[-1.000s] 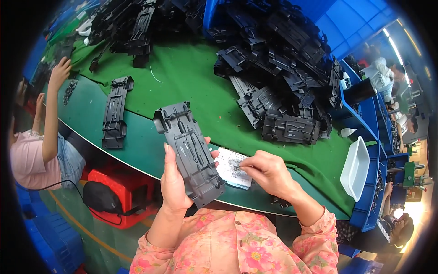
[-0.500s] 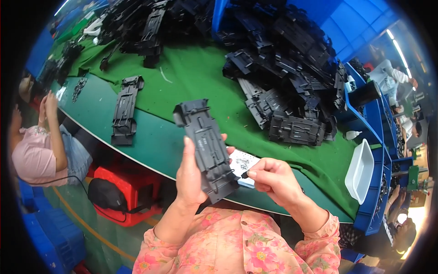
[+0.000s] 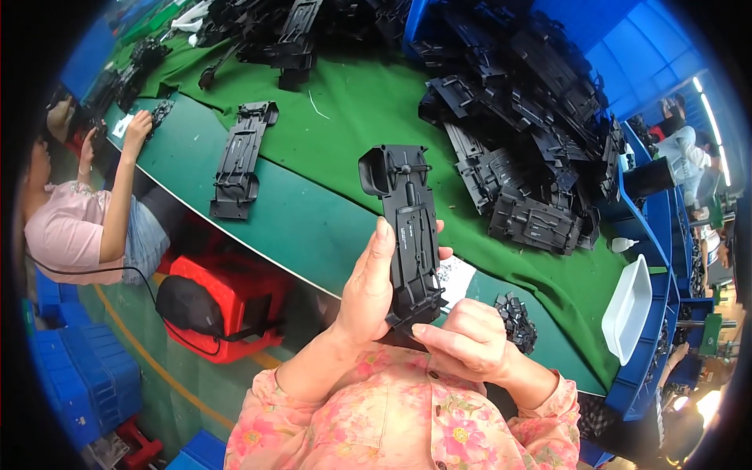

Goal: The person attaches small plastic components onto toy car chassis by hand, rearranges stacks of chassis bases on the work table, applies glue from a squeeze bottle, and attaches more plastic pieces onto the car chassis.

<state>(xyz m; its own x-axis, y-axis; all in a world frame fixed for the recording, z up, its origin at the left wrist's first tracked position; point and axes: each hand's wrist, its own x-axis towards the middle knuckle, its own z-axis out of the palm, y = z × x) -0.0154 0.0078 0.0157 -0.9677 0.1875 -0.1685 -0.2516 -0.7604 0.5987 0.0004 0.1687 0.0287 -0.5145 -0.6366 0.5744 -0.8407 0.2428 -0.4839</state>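
A long black plastic chassis (image 3: 413, 235), moulded with ribs and flared ends, stands tilted up in front of my chest. My left hand (image 3: 364, 290) grips it along its side, thumb on the near edge and fingertips showing past the far edge. At its lower end, my right hand (image 3: 470, 345) is closed in a pinch, thumb and finger against the plastic. Whatever lies between those fingertips is hidden. Just beyond my right hand are a white sheet (image 3: 458, 282) with small bits on it and a heap of small black parts (image 3: 517, 321).
Another black chassis (image 3: 239, 157) lies on the green tabletop to the left. A big pile of similar chassis (image 3: 525, 117) rises on the green cloth (image 3: 345, 110) at the back right. A white tray (image 3: 628, 309) sits at the right edge. Someone in pink (image 3: 78, 227) works at far left.
The chassis has turned more upright and shifted right in view. My right hand, which pinched a small black piece, has come to its lower end. The person at left has reached onto the table.
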